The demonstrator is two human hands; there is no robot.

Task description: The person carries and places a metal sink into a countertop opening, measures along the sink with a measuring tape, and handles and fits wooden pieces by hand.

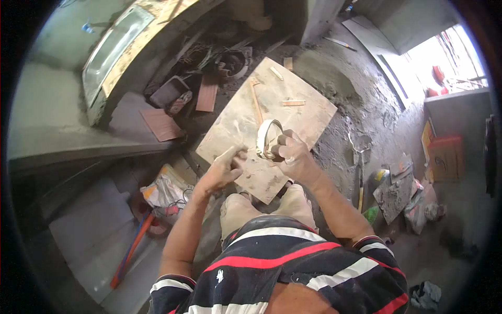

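Observation:
A pale, curved band or roll (pixel 265 137) is gripped at its right side by my right hand (pixel 294 153), whose fingers are bent around its edge. To the left of it, my left hand (pixel 224 168) is raised with its fingers partly curled and apart, touching nothing that I can see. Below both hands lies a large dusty board (pixel 308 112). On the board are a hammer-like tool with a wooden handle (pixel 256 104), a small wooden piece (pixel 294 103) and a short pale strip (pixel 276 73).
Wet grey mortar (pixel 334 78) covers the floor at the right, with a long-handled tool (pixel 361 183). A red box (pixel 446 157) and bags (pixel 415 214) stand further right. At the left are a black tub (pixel 168 91), tiles (pixel 159 124) and a white sack (pixel 164 189).

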